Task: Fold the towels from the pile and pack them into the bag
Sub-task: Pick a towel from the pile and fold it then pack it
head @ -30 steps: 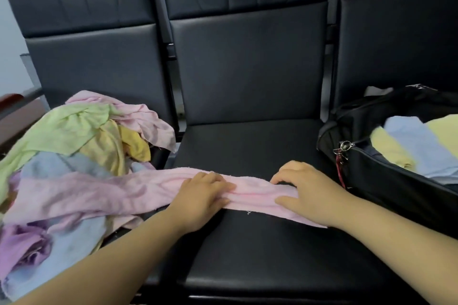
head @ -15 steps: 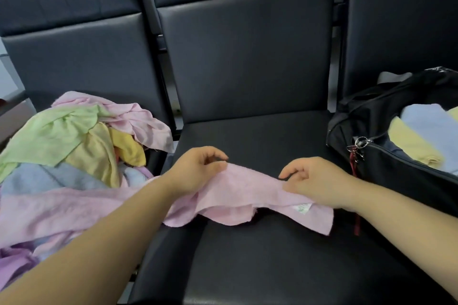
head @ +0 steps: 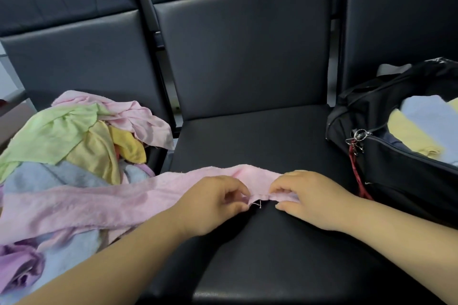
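Pinching the near hem of a pink towel (head: pixel 124 200), the left hand (head: pixel 210 203) and right hand (head: pixel 312 198) sat close together over the front of the middle seat (head: pixel 247 141). The fingers (head: pixel 281 189) of both were curled and clamped on the cloth, and a short bunched stretch of hem with a loose thread showed between them.

- Pink towel: a long strip that lay across the middle seat, its left end trailing onto the pile (head: pixel 74 143).
- Pile: crumpled towels in green, yellow, pink, blue and purple, heaped on the left seat.
- Bag (head: pixel 396 176): black, unzipped, on the right seat, near the right hand but apart from it.
- Contents: a folded blue towel (head: pixel 426 111) and a yellow towel (head: pixel 409 134), touching.
- Fittings: metal rings (head: pixel 358 137) and a red cord (head: pixel 357 176) that hung at the bag's near corner.
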### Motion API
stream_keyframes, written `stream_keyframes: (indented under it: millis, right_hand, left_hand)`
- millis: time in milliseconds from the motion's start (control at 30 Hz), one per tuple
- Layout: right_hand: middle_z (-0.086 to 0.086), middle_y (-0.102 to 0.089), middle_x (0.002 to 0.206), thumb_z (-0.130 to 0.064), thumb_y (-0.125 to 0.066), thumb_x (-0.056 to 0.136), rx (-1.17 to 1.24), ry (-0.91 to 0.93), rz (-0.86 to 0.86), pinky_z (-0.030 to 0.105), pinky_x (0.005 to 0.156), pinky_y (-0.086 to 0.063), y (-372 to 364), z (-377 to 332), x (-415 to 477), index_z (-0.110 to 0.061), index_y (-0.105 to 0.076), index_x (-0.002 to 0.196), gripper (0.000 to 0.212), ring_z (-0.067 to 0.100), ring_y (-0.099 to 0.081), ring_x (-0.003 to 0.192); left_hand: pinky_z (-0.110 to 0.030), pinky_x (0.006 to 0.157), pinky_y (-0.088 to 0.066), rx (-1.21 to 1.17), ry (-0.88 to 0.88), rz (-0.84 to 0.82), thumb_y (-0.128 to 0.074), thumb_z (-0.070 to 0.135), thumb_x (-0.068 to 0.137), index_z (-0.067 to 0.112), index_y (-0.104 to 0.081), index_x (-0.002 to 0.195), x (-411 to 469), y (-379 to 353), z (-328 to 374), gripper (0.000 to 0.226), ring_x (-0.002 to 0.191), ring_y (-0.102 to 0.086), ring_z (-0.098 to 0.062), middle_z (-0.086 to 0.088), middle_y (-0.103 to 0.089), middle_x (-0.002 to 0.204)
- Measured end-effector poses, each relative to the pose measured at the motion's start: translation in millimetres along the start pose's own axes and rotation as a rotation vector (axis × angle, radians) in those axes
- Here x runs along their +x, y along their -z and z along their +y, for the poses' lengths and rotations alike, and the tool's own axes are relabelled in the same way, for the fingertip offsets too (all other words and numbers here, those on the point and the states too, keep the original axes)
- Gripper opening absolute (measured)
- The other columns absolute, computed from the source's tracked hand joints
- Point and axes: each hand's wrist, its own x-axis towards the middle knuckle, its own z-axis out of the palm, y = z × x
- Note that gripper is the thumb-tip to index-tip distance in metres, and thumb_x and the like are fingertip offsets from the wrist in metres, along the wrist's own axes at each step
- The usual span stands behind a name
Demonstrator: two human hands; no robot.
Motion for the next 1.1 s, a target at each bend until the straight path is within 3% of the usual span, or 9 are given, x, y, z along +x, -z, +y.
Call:
stream_keyframes:
  millis: [100, 267, 500, 633, 767, 900, 1100]
  right_hand:
    - [-0.022, -0.065, 0.112, -0.042, -0.067, 0.091, -0.010, 0.003, 0.054, 0.032, 0.092, -0.048, -6.8, 1.2, -0.6, -0.041, -0.067, 0.115, 0.024, 0.006, -0.055, 0.105]
    - [-0.020, -0.068, 0.110, -0.042, -0.069, 0.092, -0.008, -0.003, 0.148, 0.033, 0.087, -0.050, -18.8, -3.1, -1.6, -0.038, -0.071, 0.116, 0.025, 0.014, -0.055, 0.098]
    - [-0.018, -0.065, 0.104, -0.039, -0.066, 0.095, -0.040, -0.056, 0.219, 0.037, 0.081, -0.051, -29.4, -8.7, -1.5, -0.035, -0.072, 0.109, 0.016, 0.011, -0.050, 0.099]
    - [-0.015, -0.065, 0.098, -0.029, -0.058, 0.101, -0.089, -0.048, 0.188, 0.035, 0.083, -0.049, -27.6, -10.9, 0.4, -0.029, -0.072, 0.103, 0.014, 0.012, -0.053, 0.097]
    - [-0.017, -0.067, 0.091, -0.022, -0.064, 0.097, 0.211, -0.126, 0.204, 0.025, 0.082, -0.050, 0.3, -21.5, 5.0, -0.032, -0.074, 0.095, 0.015, 0.003, -0.062, 0.089]
    - [-0.021, -0.076, 0.090, -0.018, -0.067, 0.095, 0.491, -0.196, 0.202, 0.021, 0.083, -0.054, 40.4, -40.0, 1.2, -0.032, -0.078, 0.091, 0.018, -0.002, -0.071, 0.088]
    - [-0.024, -0.075, 0.091, -0.018, -0.068, 0.095, 0.462, -0.187, 0.309, 0.014, 0.081, -0.051, 61.0, -54.8, -7.0, -0.032, -0.078, 0.090, 0.018, -0.005, -0.068, 0.090]
  left_hand:
    - [-0.016, 0.091, -0.050, 0.054, -0.024, -0.046, -0.073, 0.034, 0.089, 0.033, -0.069, 0.115, -7.8, -12.7, -4.0, 0.026, 0.106, -0.060, 0.007, 0.024, -0.067, 0.109]
    - [-0.006, 0.089, -0.040, 0.098, 0.003, 0.109, -0.065, 0.025, 0.097, 0.033, -0.074, 0.110, -7.6, -25.7, -4.0, 0.018, 0.106, -0.059, 0.006, 0.023, -0.068, 0.106]
    - [-0.018, 0.087, -0.050, -0.161, 0.141, 0.215, -0.067, 0.016, 0.097, 0.035, -0.074, 0.097, -7.2, -1.5, -2.0, 0.021, 0.095, -0.067, 0.001, 0.020, -0.072, 0.097]
    - [-0.020, 0.087, -0.052, -0.158, 0.133, 0.203, -0.067, 0.015, 0.097, 0.031, -0.077, 0.095, -10.7, 11.6, 3.1, 0.018, 0.095, -0.068, -0.003, 0.015, -0.072, 0.098]
    - [-0.028, 0.084, -0.057, -0.219, 0.155, 0.219, -0.066, 0.015, 0.097, 0.029, -0.077, 0.094, -12.9, 26.2, 10.0, 0.019, 0.089, -0.071, -0.013, 0.014, -0.075, 0.096]
    - [-0.025, 0.071, -0.056, -0.324, 0.153, 0.174, -0.068, 0.013, 0.097, 0.025, -0.079, 0.091, -16.6, 48.4, 25.0, 0.017, 0.079, -0.070, -0.012, 0.005, -0.078, 0.090]
    - [-0.017, 0.082, -0.053, -0.325, 0.084, 0.183, -0.070, 0.012, 0.095, 0.020, -0.079, 0.092, -15.7, 65.8, 48.1, 0.013, 0.091, -0.072, -0.007, 0.007, -0.078, 0.094]
